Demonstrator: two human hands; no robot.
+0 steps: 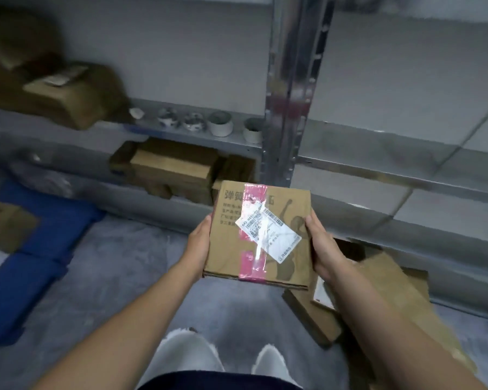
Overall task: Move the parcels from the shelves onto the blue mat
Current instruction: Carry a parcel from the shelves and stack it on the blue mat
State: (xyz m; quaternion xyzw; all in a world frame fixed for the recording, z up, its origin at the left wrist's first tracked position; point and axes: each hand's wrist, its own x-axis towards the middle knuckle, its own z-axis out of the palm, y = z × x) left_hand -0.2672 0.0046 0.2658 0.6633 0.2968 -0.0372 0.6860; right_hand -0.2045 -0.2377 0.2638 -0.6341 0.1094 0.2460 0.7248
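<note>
I hold a flat brown cardboard parcel (279,218) with pink tape and a white shipping label in front of me, above the grey floor. My left hand (199,246) grips its left edge and my right hand (321,246) grips its right edge, thumbs on top. The blue mat (40,243) lies on the floor at the left, with one brown parcel (6,226) on it. More brown parcels (172,170) sit on the low shelf behind the held parcel, and others (68,99) are on the shelf at the upper left.
A metal shelf upright (293,94) stands straight ahead. Several small white bowls (220,123) line the shelf edge. Flattened cardboard boxes (378,291) lie on the floor at my right. My white shoes (186,350) show at the bottom.
</note>
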